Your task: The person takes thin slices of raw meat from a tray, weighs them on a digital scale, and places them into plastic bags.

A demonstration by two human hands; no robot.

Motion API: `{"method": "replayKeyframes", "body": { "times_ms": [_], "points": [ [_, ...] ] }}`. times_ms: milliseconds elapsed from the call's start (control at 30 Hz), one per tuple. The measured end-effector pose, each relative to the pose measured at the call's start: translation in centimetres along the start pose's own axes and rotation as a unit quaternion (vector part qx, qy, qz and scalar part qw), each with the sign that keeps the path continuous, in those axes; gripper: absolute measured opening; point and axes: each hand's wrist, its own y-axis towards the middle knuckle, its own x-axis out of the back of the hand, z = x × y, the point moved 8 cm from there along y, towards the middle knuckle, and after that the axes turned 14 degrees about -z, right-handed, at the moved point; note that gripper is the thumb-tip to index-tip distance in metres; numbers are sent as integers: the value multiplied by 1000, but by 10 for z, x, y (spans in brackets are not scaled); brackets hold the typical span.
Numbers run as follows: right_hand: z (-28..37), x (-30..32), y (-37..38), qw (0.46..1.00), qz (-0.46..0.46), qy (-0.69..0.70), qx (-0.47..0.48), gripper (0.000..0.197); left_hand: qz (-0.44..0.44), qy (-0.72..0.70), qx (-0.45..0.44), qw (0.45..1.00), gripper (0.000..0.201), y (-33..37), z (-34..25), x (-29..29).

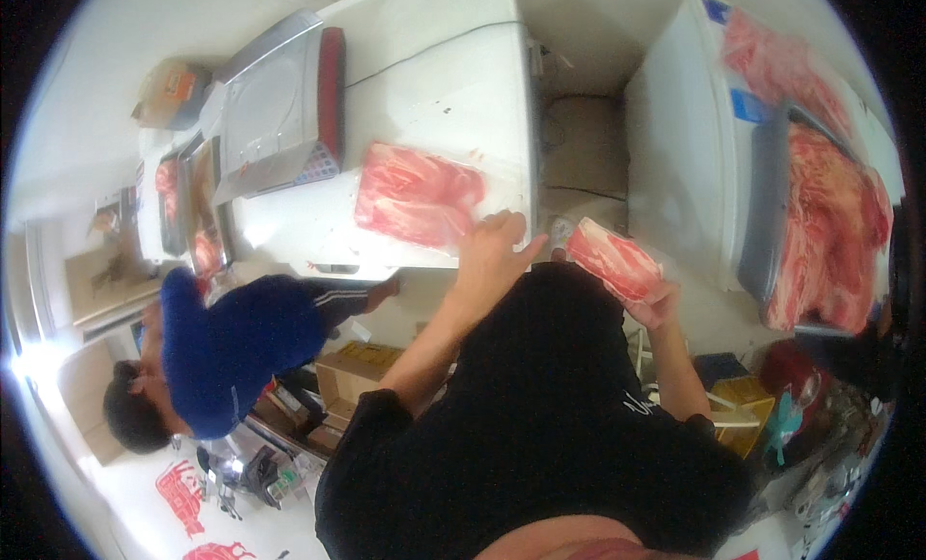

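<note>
My right hand grips the near end of a stack of sliced raw meat, pink with white fat, held in the air past the table's right edge. My left hand is over the front right corner of the white table, thumb spread from the other fingers, with nothing seen in it. Just beside its fingers lies a flat layer of sliced raw meat on a clear plastic sheet or bag. Whether the fingertips touch the plastic, I cannot tell.
A boxy appliance with a red side stands on the table, its black cord running right. Metal trays with meat sit farther left. Rightward, a white chest bears a meat-filled tray. A person in blue bends at left.
</note>
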Motion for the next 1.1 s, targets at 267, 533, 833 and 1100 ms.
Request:
{"method": "replayKeyframes", "body": {
  "times_ms": [267,533,833,1100],
  "points": [
    [-58,-49,74,996,58,-29,-56,101,44,63,30,997,10,12,29,12],
    [-112,-134,125,990,109,-74,-57,93,41,-50,35,997,11,13,41,16],
    [-158,-123,201,982,144,-119,14,61,7,-140,-10,990,11,11,41,23],
    [-169,-210,191,967,203,-152,33,51,-27,-199,8,980,11,15,64,59]
  ]
}}
